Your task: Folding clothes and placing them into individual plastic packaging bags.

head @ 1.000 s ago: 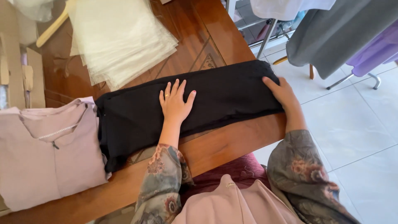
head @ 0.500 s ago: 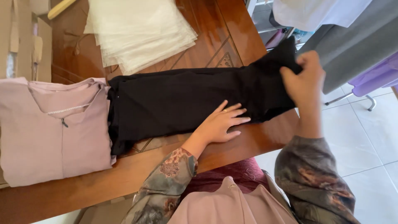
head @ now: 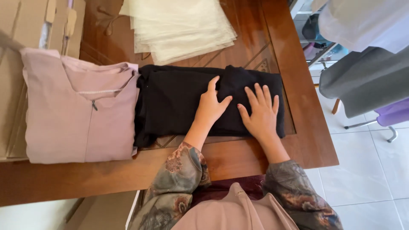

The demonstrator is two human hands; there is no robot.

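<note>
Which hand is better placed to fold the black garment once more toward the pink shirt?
Probably the right hand: it lies flat on the black garment's folded right end, whereas the left hand presses its middle.

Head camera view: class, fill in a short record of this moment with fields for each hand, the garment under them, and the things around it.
Left hand: left hand lies flat, fingers spread, on the black garment
Right hand: right hand lies flat on the folded-over right part of the same garment
Black garment: folded, on the wooden table
To its left: folded pink garment, its edge touching the black one
Behind it: stack of clear plastic bags
Far left: cardboard
Right of the table: grey cloth hanging over a tiled floor
</note>
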